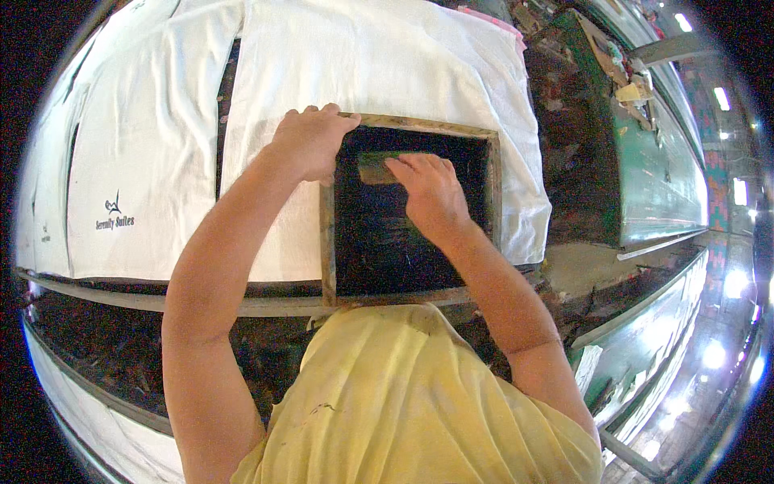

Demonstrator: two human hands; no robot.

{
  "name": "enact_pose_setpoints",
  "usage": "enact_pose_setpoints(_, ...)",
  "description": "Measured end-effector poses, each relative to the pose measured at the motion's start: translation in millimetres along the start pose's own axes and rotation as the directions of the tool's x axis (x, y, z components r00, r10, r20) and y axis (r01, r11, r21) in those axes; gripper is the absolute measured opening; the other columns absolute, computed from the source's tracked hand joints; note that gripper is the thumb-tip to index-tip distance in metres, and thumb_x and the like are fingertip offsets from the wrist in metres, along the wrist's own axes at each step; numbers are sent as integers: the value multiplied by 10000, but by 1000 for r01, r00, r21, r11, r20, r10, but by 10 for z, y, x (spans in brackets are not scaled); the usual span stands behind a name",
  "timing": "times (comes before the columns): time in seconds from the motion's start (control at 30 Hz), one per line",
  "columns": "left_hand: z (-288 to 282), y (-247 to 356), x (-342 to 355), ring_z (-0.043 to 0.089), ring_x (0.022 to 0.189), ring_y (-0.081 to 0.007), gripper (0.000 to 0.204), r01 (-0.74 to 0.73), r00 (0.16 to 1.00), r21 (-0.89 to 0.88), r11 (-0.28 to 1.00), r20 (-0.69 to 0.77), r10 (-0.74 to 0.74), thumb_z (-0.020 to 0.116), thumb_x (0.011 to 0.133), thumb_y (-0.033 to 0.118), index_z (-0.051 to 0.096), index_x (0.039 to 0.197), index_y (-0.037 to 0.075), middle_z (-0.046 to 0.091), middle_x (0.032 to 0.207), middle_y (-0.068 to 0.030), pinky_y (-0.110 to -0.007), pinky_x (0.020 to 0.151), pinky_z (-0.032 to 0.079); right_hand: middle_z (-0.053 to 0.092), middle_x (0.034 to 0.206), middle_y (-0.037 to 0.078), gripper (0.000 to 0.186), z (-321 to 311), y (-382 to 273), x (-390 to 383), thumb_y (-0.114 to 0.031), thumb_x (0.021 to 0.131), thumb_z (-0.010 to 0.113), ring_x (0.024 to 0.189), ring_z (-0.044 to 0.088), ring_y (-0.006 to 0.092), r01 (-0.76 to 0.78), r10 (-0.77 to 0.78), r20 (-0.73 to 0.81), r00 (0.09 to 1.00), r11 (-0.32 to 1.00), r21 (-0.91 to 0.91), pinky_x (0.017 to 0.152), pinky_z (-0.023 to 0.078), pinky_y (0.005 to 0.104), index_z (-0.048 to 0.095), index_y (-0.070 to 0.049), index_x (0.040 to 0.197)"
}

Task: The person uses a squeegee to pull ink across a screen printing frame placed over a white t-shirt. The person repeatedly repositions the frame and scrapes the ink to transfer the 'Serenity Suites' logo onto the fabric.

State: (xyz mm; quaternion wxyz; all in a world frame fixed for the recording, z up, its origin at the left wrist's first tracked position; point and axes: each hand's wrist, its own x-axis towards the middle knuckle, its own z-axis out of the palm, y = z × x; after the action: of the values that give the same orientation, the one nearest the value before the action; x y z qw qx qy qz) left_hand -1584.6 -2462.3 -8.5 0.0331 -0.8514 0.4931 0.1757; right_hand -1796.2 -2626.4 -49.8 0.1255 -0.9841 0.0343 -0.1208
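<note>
A wooden screen-printing frame (327,242) with a dark, wet-looking mesh (387,250) lies on a white towel (387,64) right in front of me. My left hand (310,143) grips the frame at its far left corner, fingers over the rim. Inside the frame, near its far side, my right hand (434,194) holds a small flat squeegee (373,168) by its right end. The squeegee's lower edge is against or close to the mesh; which one I cannot tell.
More white towels (145,161) lie to the left, one bearing a small dark print (115,214). A wooden table edge (250,306) runs in front of me. On the right stand green-topped tables (661,177), with scraps (633,89) on the far one. Pink cloth (496,24) shows at the back.
</note>
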Motion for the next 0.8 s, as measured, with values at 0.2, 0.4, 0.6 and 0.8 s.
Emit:
enact_pose_setpoints(0.2,-43,10,-8,699,1359,-395,1201,22,1000,-31,999,12,-22,1097,593,247,572,1673,232,681,1486,-137,-554,1104,589,814,1336,168,494,-217,76,318,40,934,606,1269,756,382,16,-17,8,1000,999,42,1132,583,499,791,-94,1373)
enact_pose_setpoints(0.4,-40,40,-26,706,1357,-389,1193,24,1000,-39,999,-7,-24,1101,584,226,590,1662,230,692,1473,-138,-549,1097,596,803,1131,204,421,-102,185,512,-29,950,716,1080,770,429,-1,-5,52,999,995,101,986,606,536,809,-120,1351)
enact_pose_setpoints(0.6,33,29,-12,712,1358,-373,1175,40,999,-23,999,-16,-40,1099,596,214,598,1658,241,701,1467,-129,-545,1098,604,789,1090,206,377,-217,189,658,-9,919,729,1064,755,451,104,-145,201,969,974,201,975,601,543,835,-81,1273)
enact_pose_setpoints(0.8,23,70,5,720,1360,-341,1133,92,996,18,996,-8,-91,1091,653,195,594,1669,270,706,1476,-117,-539,1108,607,818,1171,157,445,-298,223,600,8,843,709,1136,757,386,366,-422,393,817,906,211,1032,585,504,855,-111,1246)
